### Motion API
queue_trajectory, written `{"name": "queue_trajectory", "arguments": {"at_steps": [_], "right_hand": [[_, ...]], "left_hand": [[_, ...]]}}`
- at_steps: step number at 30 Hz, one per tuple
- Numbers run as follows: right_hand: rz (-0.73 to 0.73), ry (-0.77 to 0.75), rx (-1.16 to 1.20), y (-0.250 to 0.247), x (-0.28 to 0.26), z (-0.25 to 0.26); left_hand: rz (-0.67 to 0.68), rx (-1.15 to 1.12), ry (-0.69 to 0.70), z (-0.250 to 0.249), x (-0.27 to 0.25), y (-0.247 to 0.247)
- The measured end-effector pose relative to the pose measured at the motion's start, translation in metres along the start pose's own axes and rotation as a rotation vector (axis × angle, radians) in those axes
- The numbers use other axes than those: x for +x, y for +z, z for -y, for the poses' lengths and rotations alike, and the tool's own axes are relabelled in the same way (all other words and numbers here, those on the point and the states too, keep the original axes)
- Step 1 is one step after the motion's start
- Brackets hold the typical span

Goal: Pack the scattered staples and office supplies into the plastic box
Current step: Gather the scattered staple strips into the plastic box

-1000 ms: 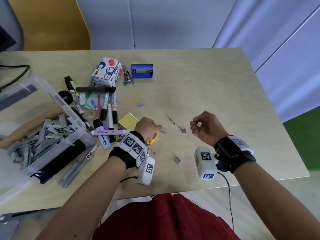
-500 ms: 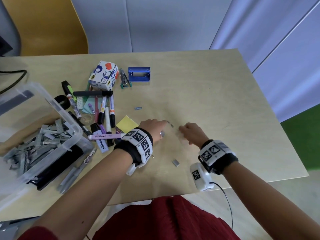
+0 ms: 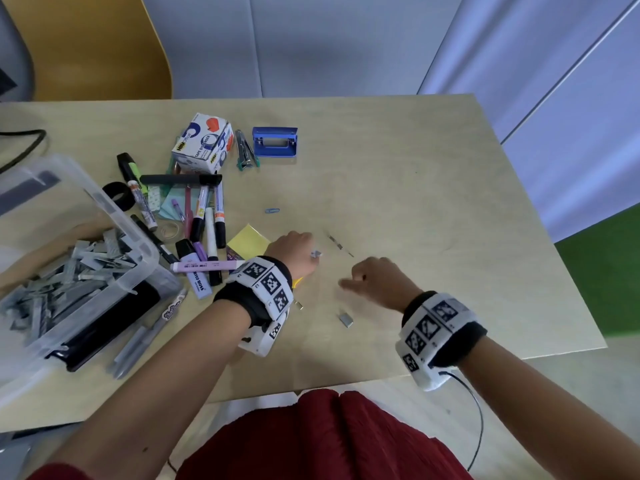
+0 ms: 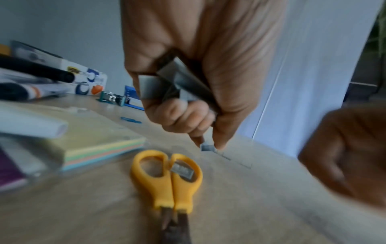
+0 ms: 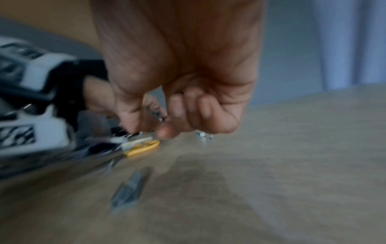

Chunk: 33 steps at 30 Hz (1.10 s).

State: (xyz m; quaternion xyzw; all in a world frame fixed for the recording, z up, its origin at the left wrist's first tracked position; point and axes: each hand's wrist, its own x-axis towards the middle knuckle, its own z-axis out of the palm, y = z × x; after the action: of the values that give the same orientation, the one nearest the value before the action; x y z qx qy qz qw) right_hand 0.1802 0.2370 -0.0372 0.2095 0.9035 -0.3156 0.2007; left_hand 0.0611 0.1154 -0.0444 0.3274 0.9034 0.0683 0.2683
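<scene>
The clear plastic box point(image 3: 104, 202) at the left holds several grey staple strips point(image 3: 69, 275). My left hand point(image 3: 313, 254) hovers mid-table. In the left wrist view it grips staple strips point(image 4: 177, 79) in its palm and pinches a small staple piece point(image 4: 206, 147) at the table surface. My right hand point(image 3: 346, 284) is blurred just to the right of it, fingers curled, thumb toward the left hand; whether it holds anything is unclear. Loose staple pieces point(image 3: 346, 320) and a thin line of staples point(image 3: 341, 245) lie on the table.
Yellow-handled scissors point(image 4: 167, 173) lie under my left wrist, a staple piece point(image 4: 182, 170) in one loop. Markers point(image 3: 207, 220), yellow sticky notes point(image 3: 247, 242), a tape dispenser box point(image 3: 202, 143), a staple remover point(image 3: 246, 150), a blue hole punch point(image 3: 275, 142) and a blue paperclip point(image 3: 272, 211) lie around. An orange chair point(image 3: 86, 46) stands behind.
My right hand has come down from a raised fist and moved left toward my left hand. The left hand has shifted slightly forward, its fingertips down at the table.
</scene>
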Motion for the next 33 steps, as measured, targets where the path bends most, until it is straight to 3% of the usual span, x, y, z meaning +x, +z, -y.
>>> {"name": "queue_trajectory", "arguments": {"at_steps": [4, 10, 15, 19, 21, 25, 30, 33], "right_hand": [[0.127, -0.042, -0.373, 0.02, -0.023, 0.005], [0.12, -0.053, -0.404, 0.034, -0.035, 0.007], [0.123, 0.08, -0.149, 0.033, -0.02, 0.015], [0.074, 0.025, 0.229, 0.018, -0.006, 0.058], [0.049, -0.038, 0.353, 0.009, -0.002, 0.091], [0.016, -0.241, 0.347, -0.004, 0.005, 0.169], [-0.036, -0.503, 0.093, 0.002, 0.007, 0.248], [-0.015, -0.554, -0.063, 0.017, 0.015, 0.274]], "left_hand": [[-0.055, -0.136, -0.052, 0.009, -0.005, -0.001], [-0.169, -0.344, -0.078, 0.023, -0.018, -0.005], [-0.194, -1.081, -0.162, 0.036, -0.048, -0.046], [-0.288, -1.381, -0.136, 0.064, -0.088, -0.104], [-0.334, -1.38, -0.107, 0.085, -0.111, -0.13], [-0.389, -1.234, -0.151, 0.13, -0.147, -0.163], [-0.301, -0.85, -0.252, 0.182, -0.165, -0.164], [-0.217, -0.728, -0.268, 0.202, -0.163, -0.149]]}}
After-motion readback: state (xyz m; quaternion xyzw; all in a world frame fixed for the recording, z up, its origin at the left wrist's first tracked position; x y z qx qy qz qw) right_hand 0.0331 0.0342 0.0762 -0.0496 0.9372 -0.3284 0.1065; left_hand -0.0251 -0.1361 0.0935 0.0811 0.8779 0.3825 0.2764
